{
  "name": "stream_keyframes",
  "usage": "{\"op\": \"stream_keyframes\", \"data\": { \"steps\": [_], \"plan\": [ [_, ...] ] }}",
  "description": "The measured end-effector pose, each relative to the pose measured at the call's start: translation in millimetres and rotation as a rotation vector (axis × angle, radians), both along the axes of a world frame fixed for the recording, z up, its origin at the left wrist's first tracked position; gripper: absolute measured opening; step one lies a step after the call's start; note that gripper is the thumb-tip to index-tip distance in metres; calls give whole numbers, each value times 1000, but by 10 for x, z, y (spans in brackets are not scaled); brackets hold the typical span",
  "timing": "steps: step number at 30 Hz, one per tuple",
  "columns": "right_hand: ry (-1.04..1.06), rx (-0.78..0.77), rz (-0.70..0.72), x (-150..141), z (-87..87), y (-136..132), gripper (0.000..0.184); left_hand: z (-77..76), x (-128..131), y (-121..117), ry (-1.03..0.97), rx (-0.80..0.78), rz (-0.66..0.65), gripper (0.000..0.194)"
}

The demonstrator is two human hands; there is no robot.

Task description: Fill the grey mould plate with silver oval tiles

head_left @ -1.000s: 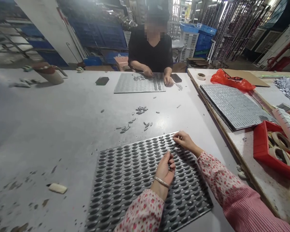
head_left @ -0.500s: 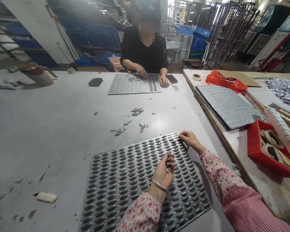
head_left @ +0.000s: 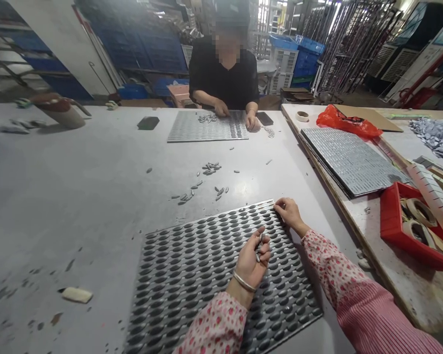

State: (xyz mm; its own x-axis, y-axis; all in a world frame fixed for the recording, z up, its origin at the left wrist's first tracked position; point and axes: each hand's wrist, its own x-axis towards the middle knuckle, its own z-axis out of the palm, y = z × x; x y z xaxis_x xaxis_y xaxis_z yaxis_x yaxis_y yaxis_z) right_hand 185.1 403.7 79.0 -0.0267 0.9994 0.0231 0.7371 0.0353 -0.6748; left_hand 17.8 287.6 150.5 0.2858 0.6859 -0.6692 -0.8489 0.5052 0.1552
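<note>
A dark tray (head_left: 192, 275) with rows of oval pockets lies on the grey table (head_left: 77, 196) in front of me. My left hand (head_left: 253, 258) rests over the tray's right half, fingers curled round a few small grey oval pieces. My right hand (head_left: 288, 212) is at the tray's far right corner, fingertips pinched down on the top row; whether a piece is in them I cannot make out. Loose grey oval pieces (head_left: 206, 183) lie scattered on the table just beyond the tray.
Across the table a person in black (head_left: 225, 73) works both hands on a lighter tray (head_left: 206, 129). A stack of silver trays (head_left: 350, 160), a red bag (head_left: 345, 123) and a red bin of tape rolls (head_left: 413, 223) sit on the right table. A white scrap (head_left: 77, 294) lies at left.
My right hand has shifted right along the tray's top edge to its far corner. My left hand has stayed over the right half with the pieces in it.
</note>
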Motion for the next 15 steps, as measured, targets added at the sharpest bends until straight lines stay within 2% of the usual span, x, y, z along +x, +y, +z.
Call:
{"op": "stream_keyframes", "data": {
  "steps": [3,7,9,10,12,15],
  "plan": [
    [170,-86,149,-51,146,-99,22,-26,-1,-7,24,59,-24,22],
    [542,-420,567,-188,427,-312,31,-50,-10,-5,65,153,-50,29],
    [654,-522,661,-252,508,-362,30,-57,-17,4,70,190,-45,28],
    [681,-525,655,-274,516,-355,29,-59,-21,11,77,186,-30,25],
    [652,-446,538,-292,461,-274,29,-58,-26,24,119,115,26,17],
    [377,-253,245,-271,263,-54,30,-38,-28,37,195,-37,112,12]
  ]
}}
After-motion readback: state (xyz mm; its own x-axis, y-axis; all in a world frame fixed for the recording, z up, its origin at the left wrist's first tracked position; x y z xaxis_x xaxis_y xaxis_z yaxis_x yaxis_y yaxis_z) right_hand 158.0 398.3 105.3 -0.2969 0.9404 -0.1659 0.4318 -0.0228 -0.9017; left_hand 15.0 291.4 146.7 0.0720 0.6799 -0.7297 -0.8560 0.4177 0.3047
